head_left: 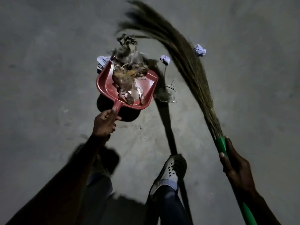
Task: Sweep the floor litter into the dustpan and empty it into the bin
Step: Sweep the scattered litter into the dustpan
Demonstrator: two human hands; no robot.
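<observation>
A red dustpan (103, 82) rests on the grey concrete floor, with crumpled wrappers and dry leaves (129, 88) piled inside it. My left hand (105, 122) grips its handle. My right hand (235, 168) holds the green handle of a grass broom (183, 59), whose bristles are lifted and fanned out beyond the pan's mouth. More dark litter (126, 44) lies at the pan's open edge. Crumpled pale paper balls lie nearby: one (200, 50) right of the bristles, one (165, 59) between pan and broom, one (102, 60) at the pan's left corner.
Clear plastic scraps and dust (168, 93) lie right of the dustpan. My white shoe (170, 171) and jeans are at the bottom middle. The broom casts a long dark shadow (167, 124) across the floor. No bin is in view.
</observation>
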